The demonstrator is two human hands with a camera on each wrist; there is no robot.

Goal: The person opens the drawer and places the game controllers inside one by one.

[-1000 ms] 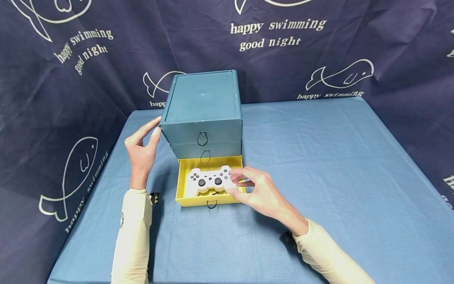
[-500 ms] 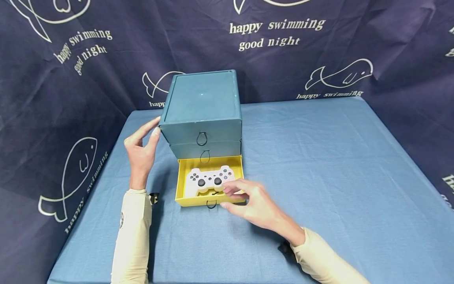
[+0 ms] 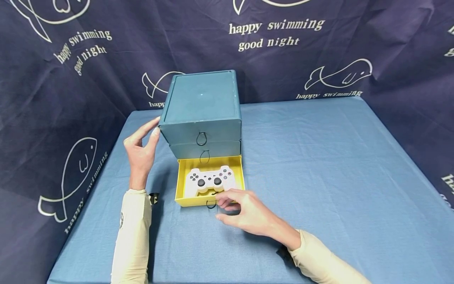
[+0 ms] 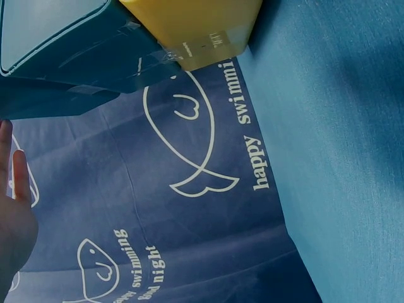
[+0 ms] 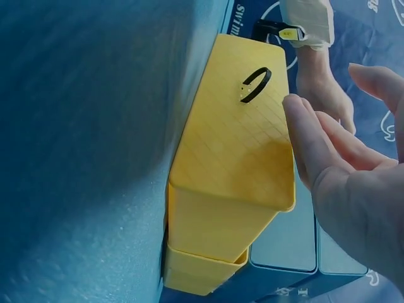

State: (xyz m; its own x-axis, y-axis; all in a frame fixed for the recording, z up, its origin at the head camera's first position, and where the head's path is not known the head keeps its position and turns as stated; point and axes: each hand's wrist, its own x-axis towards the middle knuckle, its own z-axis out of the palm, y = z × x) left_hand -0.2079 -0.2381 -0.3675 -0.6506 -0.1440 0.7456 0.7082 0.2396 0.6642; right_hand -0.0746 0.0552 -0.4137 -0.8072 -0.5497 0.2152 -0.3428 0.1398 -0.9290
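A white game controller (image 3: 212,174) with two dark thumbsticks lies face up in the pulled-out yellow drawer (image 3: 193,202), the lowest of the stack. My right hand (image 3: 248,213) is at the drawer's front right, fingertips right at the front rim and thumb apart below them, holding nothing. In the right wrist view, its extended fingers (image 5: 309,136) reach beside the drawer's front face, near the black loop handle (image 5: 259,85). My left hand (image 3: 140,154) rests its fingertips and thumb against the left front corner of the upper blue drawer box (image 3: 202,98).
Two blue drawer levels with black loop pulls (image 3: 201,139) sit above the yellow one. The stack stands on a blue cloth-covered table (image 3: 319,165), close to a navy fish-print curtain (image 3: 276,67) at the back. A small dark item (image 3: 214,193) lies by the controller.
My right hand has drawn back from the controller's right grip toward the drawer's front rim, moving down and left in the head view. Left hand, controller and drawer have stayed in place.
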